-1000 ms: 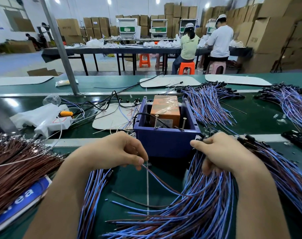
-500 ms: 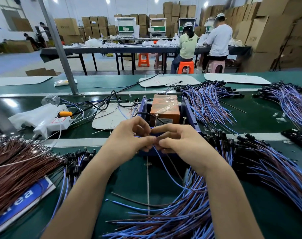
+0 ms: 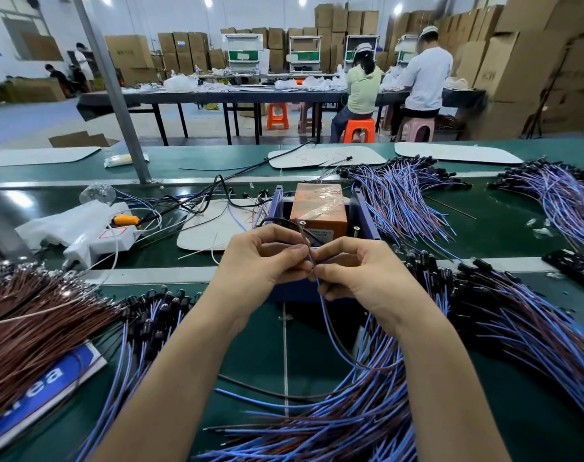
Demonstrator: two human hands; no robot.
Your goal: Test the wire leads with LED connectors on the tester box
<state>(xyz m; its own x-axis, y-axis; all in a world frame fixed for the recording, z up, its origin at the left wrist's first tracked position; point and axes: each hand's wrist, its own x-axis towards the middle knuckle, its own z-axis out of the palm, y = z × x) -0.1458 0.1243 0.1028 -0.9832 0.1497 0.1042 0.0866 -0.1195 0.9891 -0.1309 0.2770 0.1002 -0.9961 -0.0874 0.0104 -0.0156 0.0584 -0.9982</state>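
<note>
The wire lead point(image 3: 321, 303) is pinched between the fingertips point(image 3: 330, 252) of both hands, which meet directly in front of the tester box point(image 3: 364, 213). From the pinch, a short end rises toward a metal post point(image 3: 303, 223) on the box; whether it touches the post cannot be determined from this view. The blue and brown strands drop below the hands and loop to the right into the pile of leads point(image 3: 333, 421) on the green table point(image 3: 250, 348). The left hand point(image 3: 262, 261) has its thumb and fingers curled onto the lead from the left. The right hand point(image 3: 358, 273) grips it from the right, knuckles up. Both forearms reach in from the lower edge and converge at the centre. An orange block point(image 3: 317, 208) sits inside the box, partly hidden by the hands. A second post point(image 3: 356, 229) stands at its right. Brown wires point(image 3: 34, 321) lie at the far left, over a blue and white card point(image 3: 50, 378). Leads with black connectors point(image 3: 150, 305) lie just beside the left forearm.
</note>
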